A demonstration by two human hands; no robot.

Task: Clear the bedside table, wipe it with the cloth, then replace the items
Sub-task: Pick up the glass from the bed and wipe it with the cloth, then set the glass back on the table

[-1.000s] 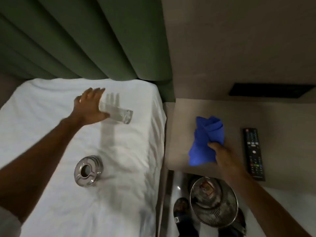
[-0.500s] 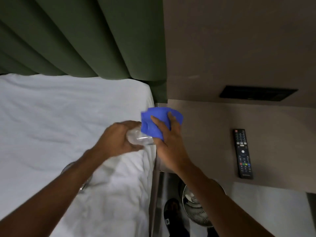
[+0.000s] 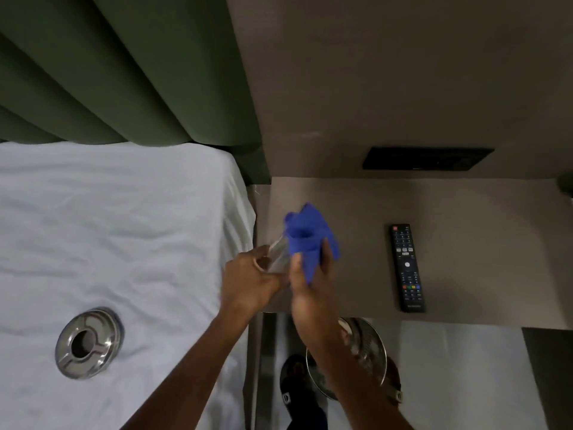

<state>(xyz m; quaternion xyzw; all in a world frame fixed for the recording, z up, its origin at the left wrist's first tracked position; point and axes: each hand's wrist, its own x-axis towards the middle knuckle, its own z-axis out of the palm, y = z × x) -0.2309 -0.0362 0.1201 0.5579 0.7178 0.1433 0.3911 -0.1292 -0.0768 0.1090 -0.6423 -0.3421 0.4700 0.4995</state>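
My left hand [image 3: 251,277] grips a clear drinking glass [image 3: 277,252] above the left edge of the beige bedside table [image 3: 465,268]. My right hand [image 3: 310,280] holds a blue cloth [image 3: 307,237], which is bunched against and partly into the mouth of the glass. Most of the glass is hidden by the cloth and my fingers. A black remote control [image 3: 406,266] lies on the table to the right of my hands. A round steel ashtray [image 3: 88,342] rests on the white bed sheet [image 3: 108,228] at the lower left.
Green curtains [image 3: 124,72] hang behind the bed. A dark wall panel [image 3: 428,158] sits above the table's back edge. Below the table's front edge stands a round metal bin [image 3: 369,352], with my feet in dark sandals [image 3: 294,395] beside it.
My left hand lifted the glass off the bed and carried it right to the table's edge. My right hand raised the cloth from the table and pressed it onto the glass.
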